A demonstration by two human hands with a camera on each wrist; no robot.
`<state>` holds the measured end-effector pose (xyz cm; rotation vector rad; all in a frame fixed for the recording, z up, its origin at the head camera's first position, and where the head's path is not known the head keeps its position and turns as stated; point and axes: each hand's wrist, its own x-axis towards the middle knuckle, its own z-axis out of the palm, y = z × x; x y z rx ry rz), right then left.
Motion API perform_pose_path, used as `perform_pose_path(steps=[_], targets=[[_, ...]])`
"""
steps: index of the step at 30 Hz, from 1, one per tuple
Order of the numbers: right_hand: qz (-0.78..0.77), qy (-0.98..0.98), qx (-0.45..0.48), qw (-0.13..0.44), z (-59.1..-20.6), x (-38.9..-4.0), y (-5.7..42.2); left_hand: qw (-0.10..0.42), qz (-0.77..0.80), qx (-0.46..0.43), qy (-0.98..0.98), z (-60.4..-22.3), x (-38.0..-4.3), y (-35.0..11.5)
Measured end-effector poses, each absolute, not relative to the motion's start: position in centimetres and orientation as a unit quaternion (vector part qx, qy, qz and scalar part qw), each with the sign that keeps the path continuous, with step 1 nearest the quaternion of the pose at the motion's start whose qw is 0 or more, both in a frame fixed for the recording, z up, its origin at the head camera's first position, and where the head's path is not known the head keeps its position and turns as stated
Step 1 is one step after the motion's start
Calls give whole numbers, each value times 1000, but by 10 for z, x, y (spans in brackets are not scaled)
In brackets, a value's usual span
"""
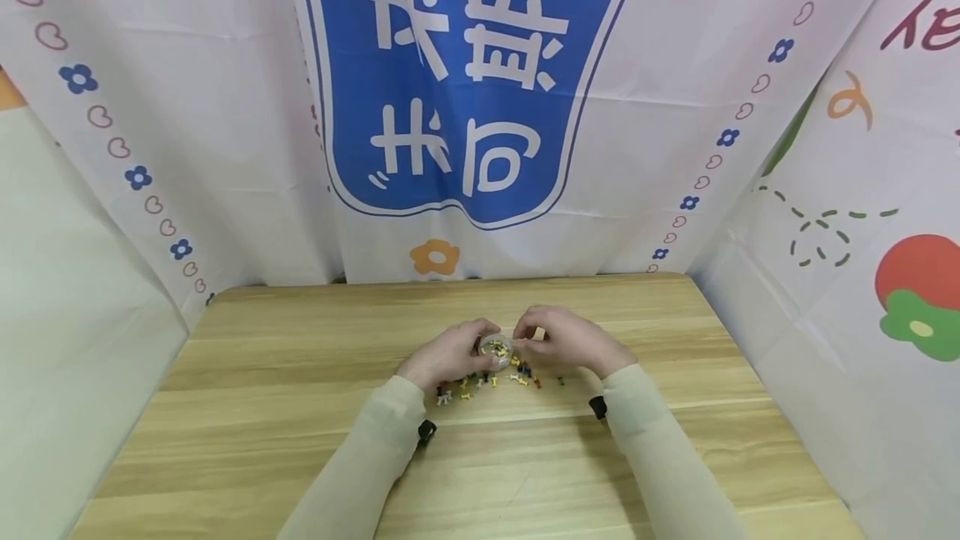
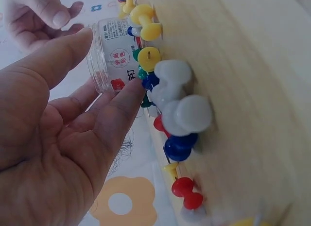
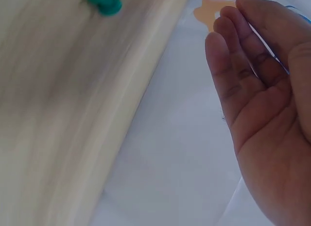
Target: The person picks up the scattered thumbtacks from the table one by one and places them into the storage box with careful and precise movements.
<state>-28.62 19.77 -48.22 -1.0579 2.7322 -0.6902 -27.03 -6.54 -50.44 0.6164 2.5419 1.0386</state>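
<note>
My left hand [image 1: 453, 350] grips a clear jar [image 2: 116, 56] around its side, thumb on one side and fingers on the other. White labelling shows on the jar in the left wrist view. Push pins [image 1: 495, 347] in yellow and other colours are visible inside it from above. My right hand [image 1: 558, 336] is just right of the jar's mouth, its fingers bent loosely. In the left wrist view its thumb and fingertips stand near the rim, with no pin visible between them. In the right wrist view the right hand [image 3: 267, 109] shows its palm, fingertips partly cut off.
Loose push pins lie on the wooden table [image 1: 300, 440] in front of the jar, among them white pins [image 2: 187, 114], a red pin [image 2: 187, 192] and a yellow pin [image 2: 148, 24]. A green pin [image 3: 104, 2] lies apart to the right. A printed cloth [image 1: 637, 190] hangs behind the table.
</note>
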Motion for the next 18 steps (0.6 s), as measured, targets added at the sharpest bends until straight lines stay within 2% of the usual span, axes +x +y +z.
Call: perform_pose_path(steps=[10,18], targets=[[-191,917,-334,107,-480,-281,208,154,353,217,897,-504,-269,-65],[-126,934,-318,104,-480,-272,209,152,351,212,899,-504,-269,-66]])
